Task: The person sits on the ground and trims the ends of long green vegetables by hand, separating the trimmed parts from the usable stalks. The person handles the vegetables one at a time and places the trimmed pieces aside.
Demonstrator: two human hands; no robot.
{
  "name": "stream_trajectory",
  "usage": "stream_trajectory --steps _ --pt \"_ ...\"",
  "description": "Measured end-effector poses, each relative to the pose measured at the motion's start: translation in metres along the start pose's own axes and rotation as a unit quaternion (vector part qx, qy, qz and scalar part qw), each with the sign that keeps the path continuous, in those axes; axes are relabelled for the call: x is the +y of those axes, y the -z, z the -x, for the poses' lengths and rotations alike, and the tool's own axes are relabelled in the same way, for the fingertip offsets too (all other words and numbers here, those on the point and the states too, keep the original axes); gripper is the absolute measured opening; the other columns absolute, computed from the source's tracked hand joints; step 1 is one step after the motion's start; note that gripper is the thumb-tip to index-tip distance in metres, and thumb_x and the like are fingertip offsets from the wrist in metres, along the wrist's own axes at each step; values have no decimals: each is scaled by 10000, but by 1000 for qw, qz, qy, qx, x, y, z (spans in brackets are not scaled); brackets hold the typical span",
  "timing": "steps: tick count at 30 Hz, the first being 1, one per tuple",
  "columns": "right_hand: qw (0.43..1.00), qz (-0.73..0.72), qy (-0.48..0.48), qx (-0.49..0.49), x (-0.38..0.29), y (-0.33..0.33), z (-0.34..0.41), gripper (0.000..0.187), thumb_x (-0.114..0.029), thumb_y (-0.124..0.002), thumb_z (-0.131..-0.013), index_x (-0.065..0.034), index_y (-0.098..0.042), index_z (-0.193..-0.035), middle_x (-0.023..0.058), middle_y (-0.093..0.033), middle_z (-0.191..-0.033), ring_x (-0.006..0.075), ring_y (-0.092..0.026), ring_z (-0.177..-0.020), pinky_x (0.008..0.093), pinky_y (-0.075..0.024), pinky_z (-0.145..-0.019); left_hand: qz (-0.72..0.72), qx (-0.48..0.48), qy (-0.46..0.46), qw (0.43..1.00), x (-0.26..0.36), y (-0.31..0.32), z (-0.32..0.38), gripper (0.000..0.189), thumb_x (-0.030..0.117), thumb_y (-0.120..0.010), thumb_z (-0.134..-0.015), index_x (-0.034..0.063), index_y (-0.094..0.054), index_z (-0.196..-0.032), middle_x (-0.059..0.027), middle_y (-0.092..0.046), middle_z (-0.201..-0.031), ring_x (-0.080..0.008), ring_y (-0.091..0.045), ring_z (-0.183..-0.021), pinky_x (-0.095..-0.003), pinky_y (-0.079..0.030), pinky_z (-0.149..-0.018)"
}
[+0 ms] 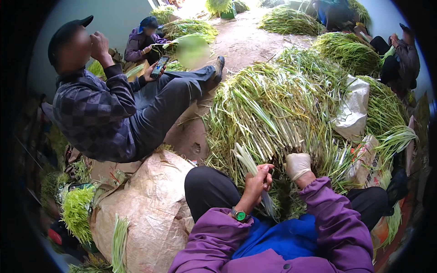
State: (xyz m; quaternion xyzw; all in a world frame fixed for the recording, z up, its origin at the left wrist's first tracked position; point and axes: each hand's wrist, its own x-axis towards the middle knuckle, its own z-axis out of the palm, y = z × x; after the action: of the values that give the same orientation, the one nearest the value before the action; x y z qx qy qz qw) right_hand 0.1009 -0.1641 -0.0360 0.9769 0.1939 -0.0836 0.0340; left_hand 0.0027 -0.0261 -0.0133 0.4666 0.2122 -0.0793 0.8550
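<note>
My left hand (256,186), bare and with a green-dialled watch (240,215) at its wrist, is closed around a small bunch of pale, cleaned stalks (246,158). The bunch slants across my lap, its tips hanging below the hand. To the right, my right hand (297,166) wears a pale thin glove. Its fingers curl down at the cut ends of a large heap of long leafy green stalks (269,112). The back of the glove hides the fingertips, so whether they pinch a stalk cannot be seen.
Left of me a person (99,112) sits holding a phone (159,67). A large woven sack (146,208) bears a pale bunch (119,242). A white sack (353,105) and a printed sack (367,167) lie at right. More people sit among stalk heaps (290,21) farther back.
</note>
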Motion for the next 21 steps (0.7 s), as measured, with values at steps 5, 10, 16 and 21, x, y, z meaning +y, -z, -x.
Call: stream_trajectory --steps 5,10,16,21 --pt "988 -151 -7 26 19 0 14 200 -284 -629 -754 -97 -671 -812 97 -646 -669 275 -637 -664 385 -491 -621 -11 5 -16 1000 0 2 -3 220 222 -474 -929 26 -546 -999 5 -509 -592 -49 -361 -418 -205 -337 -396" --pt "836 -498 -31 -230 32 29 49 184 -207 -645 -824 -26 -630 -858 59 -666 -699 99 -582 -575 243 -449 -539 -12 11 -28 999 -1 2 -8 225 216 -483 -927 14 -545 -1007 4 -514 -594 -52 -372 -423 -200 -331 -387" --pt "747 -583 15 -320 43 63 114 156 -141 -651 -828 5 -605 -854 65 -653 -727 100 -606 -634 225 -485 -580 -26 8 -4 1000 -7 1 -9 225 260 -531 -908 42 -539 -965 7 -493 -581 -61 -372 -428 -217 -339 -393" --pt "776 -525 58 -344 53 72 152 178 -186 -655 -831 -14 -630 -870 40 -665 -746 87 -613 -698 230 -480 -654 72 -33 19 997 -10 -7 -7 214 285 -565 -890 105 -478 -813 16 -450 -577 -68 -346 -433 -236 -322 -414"
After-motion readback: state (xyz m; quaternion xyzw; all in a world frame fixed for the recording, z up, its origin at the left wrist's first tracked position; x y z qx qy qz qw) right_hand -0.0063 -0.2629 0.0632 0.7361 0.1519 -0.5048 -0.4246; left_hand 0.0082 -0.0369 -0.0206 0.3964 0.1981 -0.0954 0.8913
